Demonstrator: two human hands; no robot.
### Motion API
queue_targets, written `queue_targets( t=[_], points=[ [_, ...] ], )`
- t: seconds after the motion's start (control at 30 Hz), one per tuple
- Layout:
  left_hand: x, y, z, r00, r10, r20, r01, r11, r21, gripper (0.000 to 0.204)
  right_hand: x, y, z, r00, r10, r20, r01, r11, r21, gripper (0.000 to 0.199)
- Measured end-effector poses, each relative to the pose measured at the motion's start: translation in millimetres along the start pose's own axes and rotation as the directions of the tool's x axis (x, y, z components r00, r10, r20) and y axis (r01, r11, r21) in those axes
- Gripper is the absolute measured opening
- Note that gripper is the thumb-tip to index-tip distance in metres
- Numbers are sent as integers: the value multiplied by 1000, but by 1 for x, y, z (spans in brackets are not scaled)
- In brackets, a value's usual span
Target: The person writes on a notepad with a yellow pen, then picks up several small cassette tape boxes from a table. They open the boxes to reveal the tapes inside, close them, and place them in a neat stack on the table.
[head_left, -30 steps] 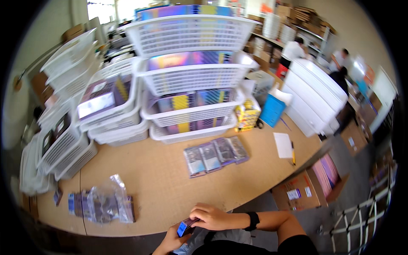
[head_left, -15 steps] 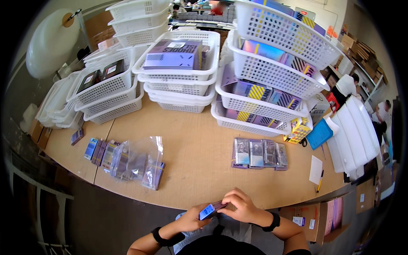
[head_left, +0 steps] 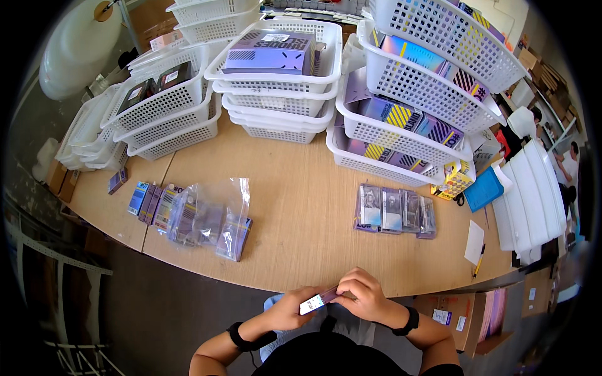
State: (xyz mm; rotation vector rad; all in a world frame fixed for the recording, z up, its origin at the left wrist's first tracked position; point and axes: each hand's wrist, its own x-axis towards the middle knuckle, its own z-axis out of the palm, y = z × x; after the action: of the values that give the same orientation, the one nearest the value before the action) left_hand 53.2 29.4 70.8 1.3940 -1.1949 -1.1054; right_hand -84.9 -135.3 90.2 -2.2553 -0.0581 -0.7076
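Note:
Just off the table's near edge, a small slim purple carton (head_left: pixel 311 305) is held between my two hands. My left hand (head_left: pixel 290 309) wraps round its lower left part, and a pale printed end shows past the fingers. The bent fingers and thumb of my right hand (head_left: pixel 362 296) pinch the carton's upper right end; those fingers partly cover that end, so I cannot see whether it is open. On the table to the left, a clear plastic bag (head_left: pixel 199 216) lies over several similar small cartons (head_left: pixel 150 203). Several clear-fronted packs (head_left: pixel 392 210) lie side by side on the right.
Stacks of white perforated baskets (head_left: pixel 276 94) line the back of the wooden table (head_left: pixel 295 207), some filled with purple boxes (head_left: pixel 266 51). A white card (head_left: pixel 474 242), a yellow pen (head_left: pixel 479 262) and a blue pad (head_left: pixel 483 193) lie at right. An opened cardboard box (head_left: pixel 464 313) stands below.
The carton has tilted in my hands, its visible end now looking pale instead of blue. Both hands keep their grip. The whole view has shifted, with the table's contents appearing higher.

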Motion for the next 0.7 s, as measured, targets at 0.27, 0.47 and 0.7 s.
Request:
queue_targets(
  t=[0.27, 0.47, 0.7],
  points=[
    [5, -2, -1, 1000, 15, 0, -15, 999, 47, 55, 13, 1, -15, 995, -10, 104, 6, 999, 40, 26],
    [4, -2, -8, 998, 55, -40, -55, 998, 16, 61, 31, -7, -31, 981, -31, 190, 9, 994, 113, 33],
    [2, -5, -9, 998, 36, 52, -38, 998, 44, 54, 28, -9, -25, 948, -121, 295, 90, 989, 117, 37]
  ],
)
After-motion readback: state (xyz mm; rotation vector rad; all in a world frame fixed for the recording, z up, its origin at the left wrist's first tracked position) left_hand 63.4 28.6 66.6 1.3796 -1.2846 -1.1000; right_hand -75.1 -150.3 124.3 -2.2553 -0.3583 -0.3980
